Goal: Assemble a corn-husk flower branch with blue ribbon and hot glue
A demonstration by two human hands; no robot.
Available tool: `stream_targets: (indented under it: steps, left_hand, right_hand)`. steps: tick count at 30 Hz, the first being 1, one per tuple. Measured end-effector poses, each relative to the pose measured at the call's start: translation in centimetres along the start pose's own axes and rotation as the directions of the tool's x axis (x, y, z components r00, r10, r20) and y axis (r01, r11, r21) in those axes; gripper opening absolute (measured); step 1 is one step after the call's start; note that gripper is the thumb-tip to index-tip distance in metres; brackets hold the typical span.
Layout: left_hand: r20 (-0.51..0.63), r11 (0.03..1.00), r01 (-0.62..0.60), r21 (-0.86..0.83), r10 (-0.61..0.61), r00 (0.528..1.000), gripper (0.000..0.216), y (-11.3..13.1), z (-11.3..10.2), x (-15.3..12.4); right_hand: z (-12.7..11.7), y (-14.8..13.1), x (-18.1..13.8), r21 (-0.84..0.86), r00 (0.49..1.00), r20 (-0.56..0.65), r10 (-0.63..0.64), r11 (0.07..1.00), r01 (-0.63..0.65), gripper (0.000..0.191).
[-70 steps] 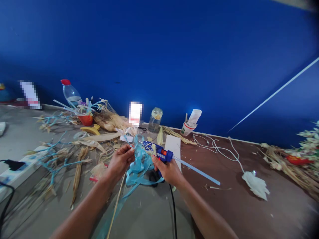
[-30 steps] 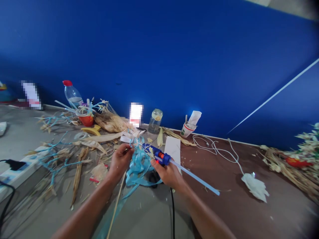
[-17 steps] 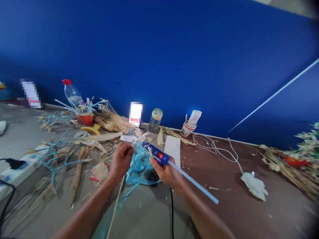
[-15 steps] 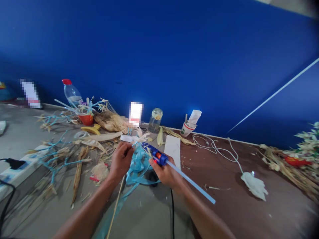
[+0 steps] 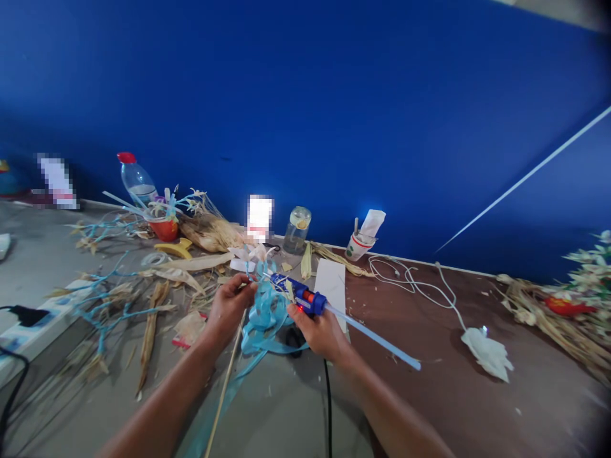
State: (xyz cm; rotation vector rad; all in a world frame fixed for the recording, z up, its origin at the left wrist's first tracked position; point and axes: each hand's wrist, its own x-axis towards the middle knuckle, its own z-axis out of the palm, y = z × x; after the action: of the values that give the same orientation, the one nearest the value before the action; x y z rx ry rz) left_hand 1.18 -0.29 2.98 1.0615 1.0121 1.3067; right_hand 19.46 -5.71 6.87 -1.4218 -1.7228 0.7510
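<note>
A blue stem (image 5: 247, 270) is pinched between the thumb and fingertips of the left hand (image 5: 230, 308), above the middle of the bench (image 5: 291, 407). One glue gun (image 5: 298, 292) is gripped by the right hand (image 5: 321, 327), its fingers curled round a partly hidden handle; the nozzle is pointed toward the stem, and one glue stick (image 5: 377, 340) is left jutting from the rear. The space beneath is crowded by looped blue ribbon (image 5: 267, 312). Behind the gun, one white card (image 5: 330, 280) is partly covered. Two cups are seen: by the red cup (image 5: 165, 229), clear sticks (image 5: 121, 202) are held; by the paper cup (image 5: 359, 247), folded paper (image 5: 373, 222). Between them one jar (image 5: 296, 232) is placed. One bottle (image 5: 137, 178) is stood behind the red cup. Leftward, husks (image 5: 151, 337) are strewn near a power strip (image 5: 48, 327), into which one black plug (image 5: 27, 315) is pushed.
</note>
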Motion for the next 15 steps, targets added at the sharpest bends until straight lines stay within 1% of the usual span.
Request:
stream_targets:
  steps: [6,10,12,15]
  left_hand:
    - [0.061,0.963,0.107,-0.247,-0.095,0.994,0.022,0.5,0.3,0.0]
    - [0.141,0.917,0.160,-0.365,-0.115,0.983,0.020,1.0,0.4,-0.1]
    - [0.198,0.895,0.206,-0.395,-0.136,0.971,0.018,1.1,0.4,-0.1]
    - [0.264,0.864,0.276,-0.422,-0.175,0.949,0.016,0.9,0.1,-0.1]
  right_hand:
    - [0.0,0.3,0.1,0.167,0.992,0.060,0.115,0.978,-0.124,0.032]
    - [0.2,1.1,0.5,0.304,0.990,0.086,0.108,0.944,-0.130,0.039]
    - [0.0,1.4,0.8,0.424,0.993,0.065,0.100,0.898,-0.118,0.041]
    - [-0.3,1.3,0.8,0.626,0.992,0.054,0.112,0.771,-0.121,0.036]
